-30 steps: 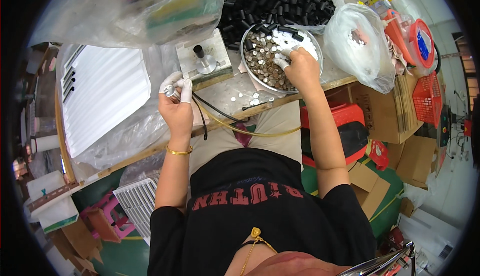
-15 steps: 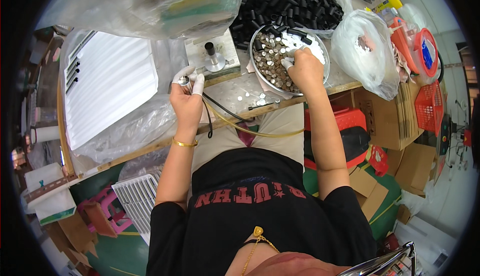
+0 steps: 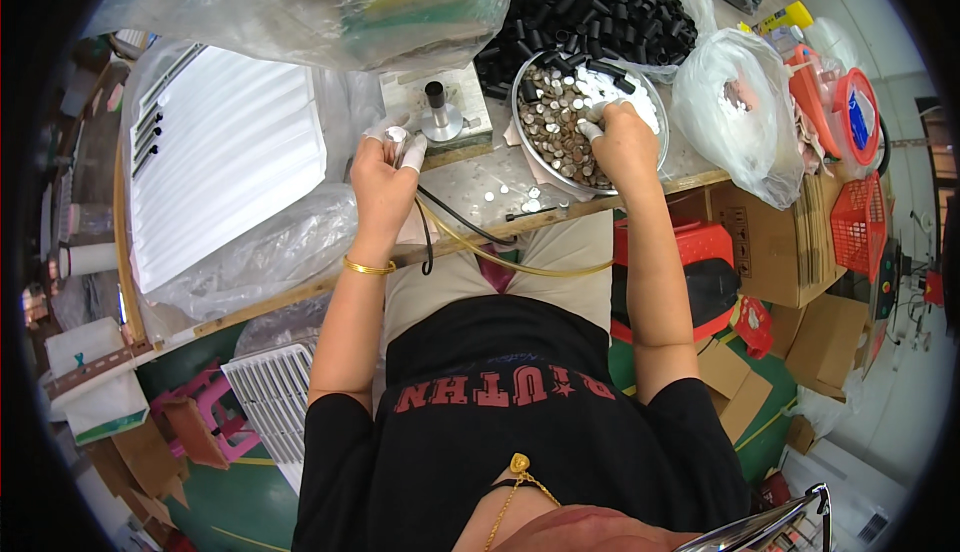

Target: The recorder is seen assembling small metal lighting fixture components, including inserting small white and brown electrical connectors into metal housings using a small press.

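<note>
The left hand (image 3: 385, 177) is closed around a small silvery part (image 3: 397, 136) beside the post of the metal fixture (image 3: 437, 115); the part's shape is too small to resolve. The right hand (image 3: 620, 142) rests in the round pan (image 3: 530, 142) of metal discs, fingers curled downward; whether it holds anything cannot be determined. Black tubes (image 3: 590, 7) are piled behind the pan on the counter (image 3: 480, 187).

Single head-worn fisheye view, looking steeply down over the person's own chest and forearms onto the workbench (image 3: 300, 297). Left hand (image 3: 385, 177) and right hand (image 3: 620, 142) sit close, upper centre. Edges bend toward the dark rim; no second view shares the scene
</note>
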The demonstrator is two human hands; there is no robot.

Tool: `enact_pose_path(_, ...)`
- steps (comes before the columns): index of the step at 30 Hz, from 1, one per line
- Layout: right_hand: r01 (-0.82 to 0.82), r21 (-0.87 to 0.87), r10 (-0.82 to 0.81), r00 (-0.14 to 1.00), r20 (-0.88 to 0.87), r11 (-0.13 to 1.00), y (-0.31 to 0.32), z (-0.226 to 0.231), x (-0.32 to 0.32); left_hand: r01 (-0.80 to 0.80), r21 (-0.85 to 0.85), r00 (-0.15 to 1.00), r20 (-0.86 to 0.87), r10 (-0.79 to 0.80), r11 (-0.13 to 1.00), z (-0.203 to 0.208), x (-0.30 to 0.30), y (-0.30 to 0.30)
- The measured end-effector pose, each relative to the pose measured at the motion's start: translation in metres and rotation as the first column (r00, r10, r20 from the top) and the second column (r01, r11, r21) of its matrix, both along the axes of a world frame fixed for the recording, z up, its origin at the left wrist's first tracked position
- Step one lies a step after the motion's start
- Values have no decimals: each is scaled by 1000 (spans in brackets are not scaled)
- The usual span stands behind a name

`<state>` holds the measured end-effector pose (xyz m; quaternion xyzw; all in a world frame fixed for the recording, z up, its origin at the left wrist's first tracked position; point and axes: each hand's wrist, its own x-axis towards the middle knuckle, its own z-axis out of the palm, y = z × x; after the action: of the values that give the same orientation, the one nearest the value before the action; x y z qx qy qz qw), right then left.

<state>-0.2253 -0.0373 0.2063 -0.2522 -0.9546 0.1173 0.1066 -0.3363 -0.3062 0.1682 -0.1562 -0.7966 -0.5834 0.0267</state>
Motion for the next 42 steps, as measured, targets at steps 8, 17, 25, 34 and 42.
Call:
enact_pose_path(8, -94, 3, 94, 990, -105, 996, 5, -5, 2, 11, 15, 999, 43, -12, 1000, 2, 4, -2)
enact_pose_path(17, -135, -883, -199, 948, -247, 450, -3, 16, -3, 10, -442, 978, -183, -102, 897, 29, -4, 8)
enact_pose_path(25, -530, -401, 192, 750, -632, 747, -74, 40, -39, -19, -578, 957, -247, -153, 816, 27, -7, 20)
enact_pose_path(34, -637, 392, 747, 542, -384, 664, -85, 54, -68, -33, -538, 943, -296, -153, 842, 28, -2, 18)
enact_pose_path(42, -645, 340, 726, 557, -404, 684, -94, 54, -61, -57, -505, 929, -342, -139, 861, 23, -2, 17)
